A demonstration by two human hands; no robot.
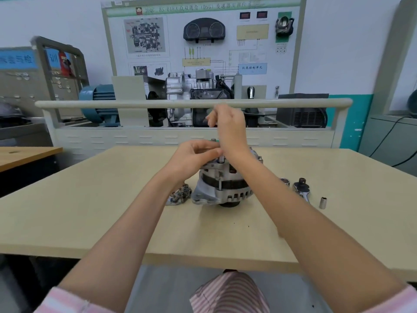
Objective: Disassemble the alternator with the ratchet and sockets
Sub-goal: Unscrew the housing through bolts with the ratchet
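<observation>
- Cast aluminium, dull grey and ribbed, makes up the alternator (222, 186), which stands pulley-down near the middle of the pale wood-grain table (90, 211); a dark laminated band runs round its waist, slotted vents ring its lower shell, and a flat mounting ear with a round hole juts out at about 8 o'clock.
- Through-bolts run up the side of the housing, and a short steel stud (221, 159) rises from the top face.
- Left hand (195, 154) rests over the top of the alternator at about 10 o'clock, its fingers curled in with thumb and fingertips pinched together just beside the stud; whether they hold anything small I cannot tell.
- Right hand (228, 123) is raised above the alternator at 12 o'clock, wrist bent, fingers loosely curled downwards; motion blur hides whether it holds something.
- Removed part (179, 195), a grey, rough, crescent-shaped piece with dark patches, lies flat on the table touching or just beside the alternator at 9 o'clock.
- Chrome ratchet (301, 188), with a black drive head and polished handle, lies at 3 o'clock, apart from the alternator.
- Large socket (285, 182), shiny and round, sits between the alternator and the ratchet, partly hidden by the right forearm.
- Small socket (323, 202), a slim, bright cylinder, stands upright beyond the ratchet, farther out at 3 o'clock.
</observation>
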